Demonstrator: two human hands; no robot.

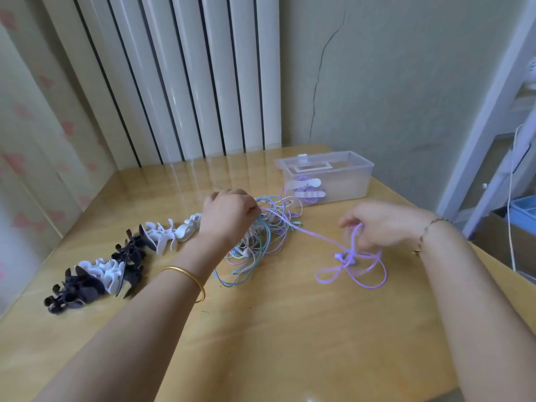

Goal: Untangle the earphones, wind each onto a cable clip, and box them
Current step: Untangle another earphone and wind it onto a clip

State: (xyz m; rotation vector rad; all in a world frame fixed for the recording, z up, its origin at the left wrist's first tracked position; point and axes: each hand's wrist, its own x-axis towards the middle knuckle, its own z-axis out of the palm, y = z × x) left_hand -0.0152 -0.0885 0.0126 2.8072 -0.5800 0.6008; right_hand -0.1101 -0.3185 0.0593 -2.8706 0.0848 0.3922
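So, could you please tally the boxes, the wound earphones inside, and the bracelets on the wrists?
Clear box: 1
Wound purple earphones on white clips: 2
Bracelets: 2
Total: 5

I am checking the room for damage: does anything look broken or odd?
Yes. A long dark crack runs down the wall, from high up to just behind the clear box; the plaster looks split there.
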